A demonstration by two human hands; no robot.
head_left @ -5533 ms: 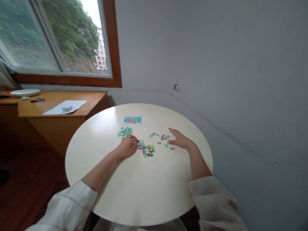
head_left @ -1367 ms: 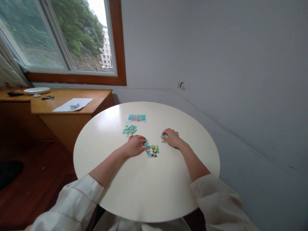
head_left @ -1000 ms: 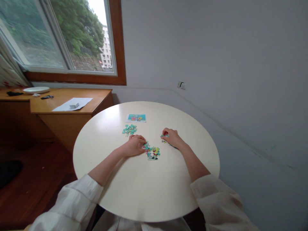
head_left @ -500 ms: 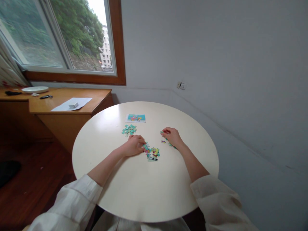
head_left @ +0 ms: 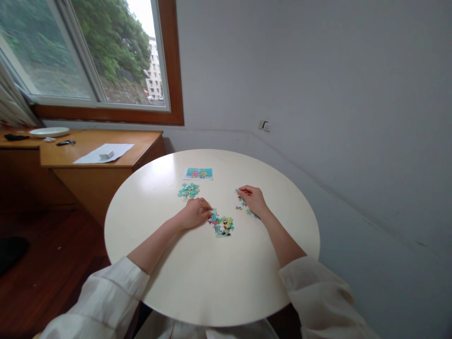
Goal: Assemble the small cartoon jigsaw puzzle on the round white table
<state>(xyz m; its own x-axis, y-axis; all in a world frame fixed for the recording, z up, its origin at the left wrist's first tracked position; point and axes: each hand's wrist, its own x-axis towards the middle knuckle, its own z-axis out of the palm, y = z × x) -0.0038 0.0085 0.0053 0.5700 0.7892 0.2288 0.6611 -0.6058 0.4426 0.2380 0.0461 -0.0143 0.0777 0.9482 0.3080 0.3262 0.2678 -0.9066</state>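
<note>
A partly joined jigsaw puzzle [head_left: 224,226] lies on the round table, showing a yellow square cartoon character and pink parts. At its upper left edge is my left hand [head_left: 195,213], fingers bent and closed, tips touching the edge; whether a loose piece is between them is hidden. Farther right, my right hand [head_left: 253,198] pinches a small green puzzle piece [head_left: 237,190] between thumb and fingers. Several loose pieces lie beneath and beside that hand, among them a puzzle piece [head_left: 239,208] apart from the others. A pile of green puzzle pieces [head_left: 189,190] lies beyond my left hand.
Behind the pile is a small picture card [head_left: 198,173] with the cartoon scene. The white round table [head_left: 212,282] stands near the wall. A wooden desk [head_left: 148,141] at the left bears a paper sheet [head_left: 122,149], a small white box [head_left: 106,154] and a white plate [head_left: 49,132].
My left fingers have drawn back slightly, uncovering more of the puzzle's left side. My right hand has shifted slightly away from me, and more loose pieces show under it.
</note>
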